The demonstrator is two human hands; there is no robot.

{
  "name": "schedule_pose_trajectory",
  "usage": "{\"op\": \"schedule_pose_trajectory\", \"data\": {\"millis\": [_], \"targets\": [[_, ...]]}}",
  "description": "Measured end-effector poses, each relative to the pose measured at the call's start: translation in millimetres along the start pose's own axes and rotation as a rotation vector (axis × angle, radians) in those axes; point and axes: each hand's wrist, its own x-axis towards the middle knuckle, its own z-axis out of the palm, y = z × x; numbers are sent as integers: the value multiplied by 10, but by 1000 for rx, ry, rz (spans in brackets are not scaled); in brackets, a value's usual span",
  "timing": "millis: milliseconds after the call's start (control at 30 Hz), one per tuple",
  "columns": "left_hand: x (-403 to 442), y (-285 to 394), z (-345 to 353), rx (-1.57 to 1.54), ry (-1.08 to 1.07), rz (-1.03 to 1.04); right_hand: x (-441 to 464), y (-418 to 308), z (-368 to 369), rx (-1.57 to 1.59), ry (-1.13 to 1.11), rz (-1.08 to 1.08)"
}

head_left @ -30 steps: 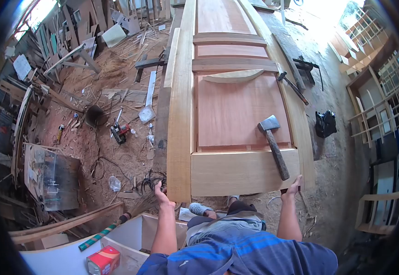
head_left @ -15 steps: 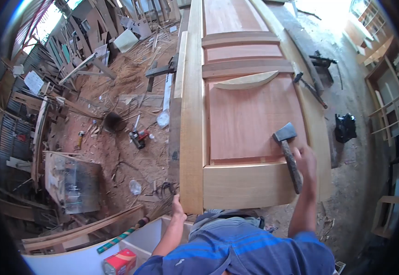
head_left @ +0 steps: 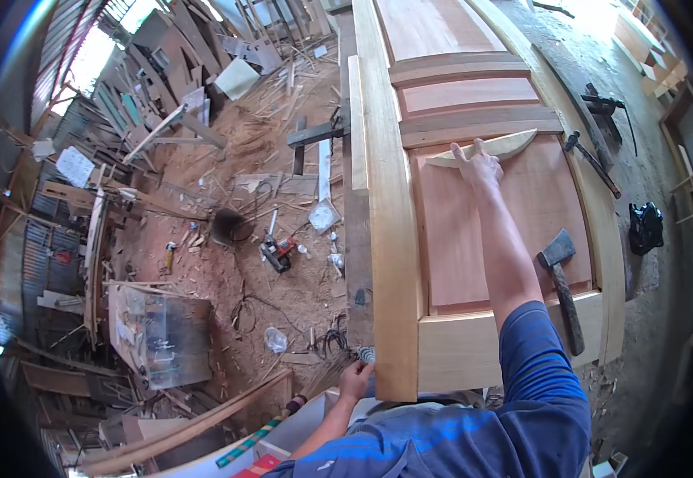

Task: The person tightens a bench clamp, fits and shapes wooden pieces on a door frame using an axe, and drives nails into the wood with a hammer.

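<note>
A panelled wooden door (head_left: 394,239) lies lengthwise before me. My right hand (head_left: 480,165) reaches over its large lower panel, its fingers bent over a pale, curved piece of wood (head_left: 515,144) below a cross rail. At the door's near left corner is my left hand (head_left: 355,379), its fingers pressed together by the stile edge. A small grey-blue patterned thing (head_left: 366,354) shows just above those fingertips; whether they hold it is unclear. A hatchet (head_left: 560,267) rests on the door to the right of my right forearm, its handle across the bottom rail.
A hammer (head_left: 593,166) lies along the door's right side, with a black plastic bag (head_left: 646,229) beyond. On the littered floor at left are a red power tool (head_left: 278,253), a dark bucket (head_left: 231,227) and a worn board (head_left: 163,338). Scrap boards lean at the back.
My right hand has moved from beside the hatchet handle, forward and left, onto the curved wood. The left hand stays by the door corner. The view has shifted, moving the door rightward in the picture.
</note>
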Motion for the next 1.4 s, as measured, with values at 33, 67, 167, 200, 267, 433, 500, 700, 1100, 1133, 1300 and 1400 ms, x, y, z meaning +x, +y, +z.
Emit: {"op": "schedule_pose_trajectory", "data": {"millis": [33, 67, 167, 200, 267, 433, 500, 700, 1100, 1133, 1300, 1400], "targets": [[69, -59, -59, 38, -56, 28, -73, -39, -3, -8, 21, 15], [183, -181, -65, 50, -42, 97, -159, -78, 5, -20, 38, 28], [428, -105, -341, 45, -141, 175, -496, -130, 189, 21, 149, 72], [463, 44, -513, 34, -210, 112, -610, -134, 278, 36, 193, 78], [603, -202, -688, 31, -198, 159, -943, -252, 310, 155, 296, 101], [896, -759, -1435, -60, -212, 170, -1292, -165, 1031, 420, 434, 45], [945, -818, -1836, -47, -186, 167, -1584, -265, 1240, 323, 489, -124], [1581, -1089, -2534, -147, -174, 154, -1862, -438, 1338, 212, 472, -340], [2633, 1104, -2844, 131, -270, 504, -1355, -841, 1234, 440, 447, -448], [2838, 1308, -2864, 155, -276, 542, -1266, -939, 1263, 448, 475, -435], [4122, 2237, -2691, 252, -322, 784, -843, -1392, 1568, 507, 384, -332], [4481, 3141, -2474, 377, -326, 894, -758, -1790, 1487, 431, 471, -327]]}}
